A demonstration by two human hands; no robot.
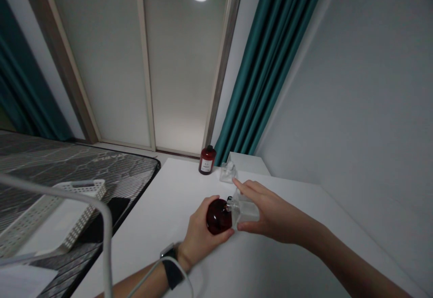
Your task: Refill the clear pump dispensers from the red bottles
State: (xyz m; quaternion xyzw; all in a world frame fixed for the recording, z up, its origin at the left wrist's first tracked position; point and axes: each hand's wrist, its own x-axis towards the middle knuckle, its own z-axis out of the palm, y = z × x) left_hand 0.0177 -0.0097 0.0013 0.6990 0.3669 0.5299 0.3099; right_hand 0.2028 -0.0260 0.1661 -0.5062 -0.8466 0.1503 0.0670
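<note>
My left hand [204,226] is wrapped round a dark red-brown glossy round bottle [216,217] above the white table. Held by my right hand [262,210] is a clear, square-sided bottle [246,211], tipped on its side. Its threaded neck points left and lies at the dark bottle's top. Whether the neck touches the dark bottle, I cannot tell. Further back stands an upright dark red bottle [206,160] with a white label and a black top. A small clear container [228,172] with whitish contents sits to the right of it.
A white table [162,212] lies under my hands, with a white box [248,162] at its back. To the left, a white perforated basket [98,190] rests on a grey patterned surface. A pale curved bar [107,244] crosses the left foreground. A wall borders the right.
</note>
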